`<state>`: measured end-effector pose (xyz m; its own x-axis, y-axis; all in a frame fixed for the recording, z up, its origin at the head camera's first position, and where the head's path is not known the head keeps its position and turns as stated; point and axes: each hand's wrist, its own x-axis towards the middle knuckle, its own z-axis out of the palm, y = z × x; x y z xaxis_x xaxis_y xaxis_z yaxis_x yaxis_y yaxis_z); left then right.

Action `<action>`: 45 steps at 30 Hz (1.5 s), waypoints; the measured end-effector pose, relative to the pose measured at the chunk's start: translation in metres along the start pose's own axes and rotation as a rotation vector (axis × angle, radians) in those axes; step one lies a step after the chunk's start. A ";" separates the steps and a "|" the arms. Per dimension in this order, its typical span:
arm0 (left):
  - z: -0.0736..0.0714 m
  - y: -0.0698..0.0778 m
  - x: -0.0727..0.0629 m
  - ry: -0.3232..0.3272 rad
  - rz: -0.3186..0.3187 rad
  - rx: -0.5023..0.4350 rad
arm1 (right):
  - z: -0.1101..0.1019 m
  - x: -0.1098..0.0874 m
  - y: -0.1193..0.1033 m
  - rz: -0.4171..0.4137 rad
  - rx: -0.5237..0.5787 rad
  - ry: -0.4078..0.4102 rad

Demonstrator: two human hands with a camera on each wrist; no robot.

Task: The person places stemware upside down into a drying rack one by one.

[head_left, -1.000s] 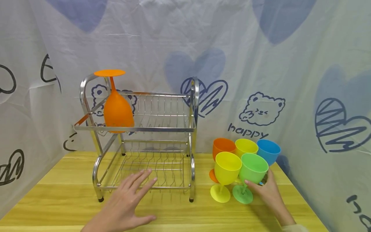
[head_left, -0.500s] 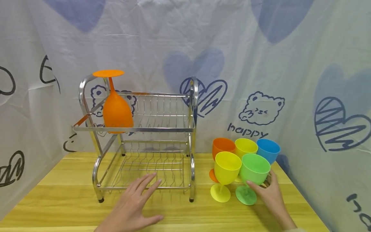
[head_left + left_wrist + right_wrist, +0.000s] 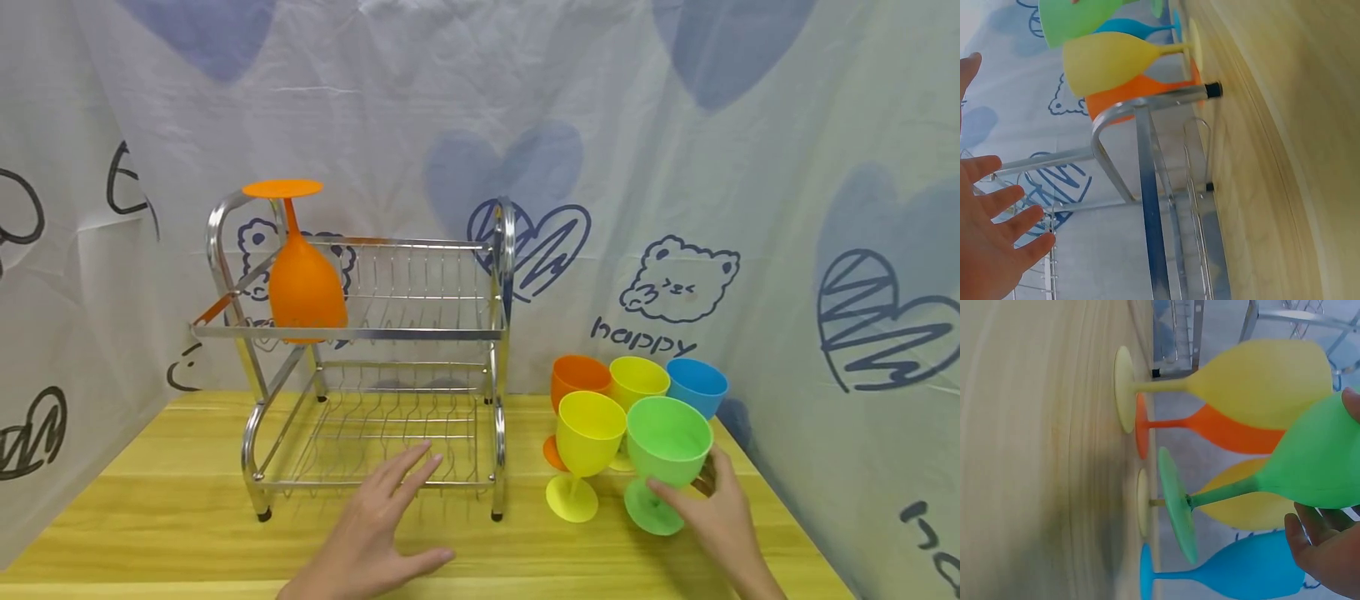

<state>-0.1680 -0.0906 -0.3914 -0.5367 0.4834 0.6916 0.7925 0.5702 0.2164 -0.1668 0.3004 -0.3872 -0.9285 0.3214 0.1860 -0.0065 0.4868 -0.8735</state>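
Green plastic-looking goblet is right of the two-tier metal dish rack, held by its bowl in the right hand: thumb on the near side, fingers curled round the other. The bowl presumably gives a fuller hold than the thin stem. Right wrist view: the foot is tilted and clear of the wooden table. Left hand is in front of the rack, fingers extended and spread, holding nothing; probably idle. Upright to the right of the rack: front yellow goblet, rear yellow goblet, upright orange goblet and blue goblet, grouped closely, likely for easy reach. Inverted orange goblet is at the left of the rack's upper tier; mouth-down probably seats it steadier. The rack's front edge masks part of its rim, so contact with the wires is unclear. In the head view, the green bowl hides some right fingertips, and blue's foot is hidden; right wrist view cuts that hand off.
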 end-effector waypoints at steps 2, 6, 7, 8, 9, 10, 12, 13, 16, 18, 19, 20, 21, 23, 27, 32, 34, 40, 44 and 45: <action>0.002 0.003 0.002 -0.007 -0.028 -0.035 | 0.000 -0.004 -0.004 -0.003 -0.011 -0.010; 0.004 0.011 0.007 -0.011 -0.069 -0.126 | 0.001 -0.010 -0.009 -0.069 -0.014 -0.008; 0.004 0.013 0.008 -0.009 -0.071 -0.149 | 0.002 -0.012 -0.010 -0.096 -0.012 -0.002; 0.005 0.014 0.009 -0.007 -0.071 -0.174 | 0.003 -0.013 -0.012 -0.119 -0.012 0.001; 0.005 0.016 0.011 -0.005 -0.069 -0.195 | 0.003 -0.014 -0.013 -0.145 -0.014 0.006; 0.005 0.018 0.012 -0.001 -0.066 -0.214 | 0.004 -0.015 -0.014 -0.170 -0.014 0.010; 0.005 0.020 0.014 0.004 -0.069 -0.249 | 0.005 -0.018 -0.017 -0.207 -0.023 0.015; 0.006 0.021 0.015 0.006 -0.073 -0.268 | 0.006 -0.019 -0.018 -0.227 -0.028 0.016; 0.007 0.024 0.016 0.006 -0.105 -0.320 | 0.009 -0.023 -0.020 -0.302 -0.075 0.036; 0.007 0.026 0.017 0.005 -0.132 -0.351 | 0.011 -0.027 -0.022 -0.363 -0.111 0.058; 0.008 0.026 0.017 0.002 -0.147 -0.370 | 0.012 -0.028 -0.024 -0.401 -0.123 0.070; 0.008 0.027 0.017 0.002 -0.160 -0.383 | 0.014 -0.030 -0.025 -0.440 -0.139 0.083; 0.008 0.027 0.018 0.003 -0.172 -0.398 | 0.015 -0.031 -0.026 -0.478 -0.149 0.090; 0.009 0.028 0.018 0.009 -0.181 -0.418 | 0.018 -0.033 -0.030 -0.546 -0.157 0.094; 0.012 0.030 0.023 0.019 -0.174 -0.447 | 0.023 -0.036 -0.037 -0.644 -0.164 0.070; 0.017 0.035 0.031 0.012 -0.175 -0.479 | 0.028 -0.040 -0.043 -0.722 -0.200 0.042; 0.019 0.038 0.034 0.007 -0.189 -0.497 | 0.030 -0.041 -0.045 -0.743 -0.222 0.031; 0.027 0.043 0.041 -0.010 -0.219 -0.539 | 0.038 -0.043 -0.050 -0.801 -0.253 -0.019; 0.031 0.045 0.045 -0.004 -0.204 -0.548 | 0.043 -0.044 -0.051 -0.876 -0.291 -0.011; 0.032 0.045 0.046 -0.004 -0.195 -0.547 | 0.044 -0.044 -0.051 -0.896 -0.309 -0.006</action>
<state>-0.1660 -0.0211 -0.3722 -0.6878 0.4071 0.6010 0.7129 0.2227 0.6649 -0.1421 0.2261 -0.3706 -0.6277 -0.2803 0.7262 -0.6201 0.7440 -0.2488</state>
